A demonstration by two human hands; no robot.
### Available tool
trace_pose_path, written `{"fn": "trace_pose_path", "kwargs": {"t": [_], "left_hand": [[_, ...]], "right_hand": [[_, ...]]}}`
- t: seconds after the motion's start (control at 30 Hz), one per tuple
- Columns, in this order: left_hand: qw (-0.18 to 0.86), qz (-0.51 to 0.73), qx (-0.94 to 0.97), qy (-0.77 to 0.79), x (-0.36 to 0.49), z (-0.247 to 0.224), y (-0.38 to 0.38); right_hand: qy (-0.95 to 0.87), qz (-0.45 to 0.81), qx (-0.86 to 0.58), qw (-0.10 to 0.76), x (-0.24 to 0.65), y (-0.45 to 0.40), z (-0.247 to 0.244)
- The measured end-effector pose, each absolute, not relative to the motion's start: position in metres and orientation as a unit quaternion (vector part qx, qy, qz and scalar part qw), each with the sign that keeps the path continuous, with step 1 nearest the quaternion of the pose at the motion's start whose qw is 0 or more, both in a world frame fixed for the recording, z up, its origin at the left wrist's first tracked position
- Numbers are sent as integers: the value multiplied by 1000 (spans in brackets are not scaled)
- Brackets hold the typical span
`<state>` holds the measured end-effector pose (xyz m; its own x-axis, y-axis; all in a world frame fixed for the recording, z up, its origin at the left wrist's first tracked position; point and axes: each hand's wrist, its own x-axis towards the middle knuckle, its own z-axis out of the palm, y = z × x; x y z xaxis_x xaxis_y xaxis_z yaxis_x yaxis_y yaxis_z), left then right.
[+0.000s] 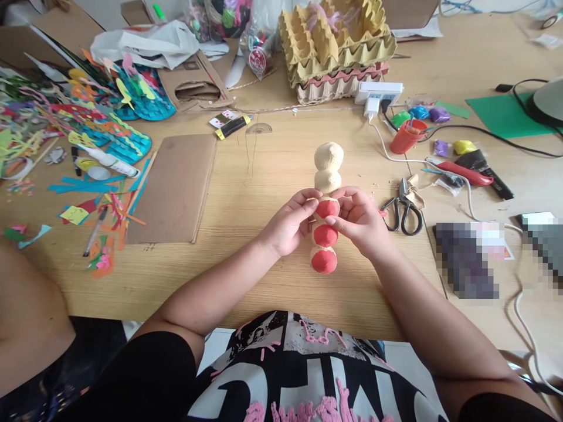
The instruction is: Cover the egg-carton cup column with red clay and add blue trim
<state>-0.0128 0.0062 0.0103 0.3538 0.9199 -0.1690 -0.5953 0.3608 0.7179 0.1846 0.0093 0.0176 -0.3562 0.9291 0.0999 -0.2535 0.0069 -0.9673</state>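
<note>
A row of joined egg-carton cups is held upright over the table's middle. Its far cups are pale cream; the three nearer ones carry red caps. My left hand pinches its left side near the uppermost red cap, thumb on top and the other fingers partly hidden. From the right, my right hand grips the same row, its thumb at the middle red cap and a fingertip by the cream part. Black-handled scissors lie to the right of my right hand.
A brown cardboard sheet and paper scraps lie left. Stacked egg trays stand behind. At the right are a red cup, clay packets, a white cable, a power strip and blurred phones. Another person's arm is at lower left.
</note>
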Motion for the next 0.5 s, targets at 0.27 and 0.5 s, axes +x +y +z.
{"fn": "trace_pose_path", "kwargs": {"t": [0.27, 0.5], "left_hand": [[778, 478, 274, 303, -12, 7, 4], [781, 476, 267, 303, -15, 3, 6]], "right_hand": [[-538, 630, -346, 441, 187, 8, 24], [-510, 660, -331, 442, 188, 9, 24]]}}
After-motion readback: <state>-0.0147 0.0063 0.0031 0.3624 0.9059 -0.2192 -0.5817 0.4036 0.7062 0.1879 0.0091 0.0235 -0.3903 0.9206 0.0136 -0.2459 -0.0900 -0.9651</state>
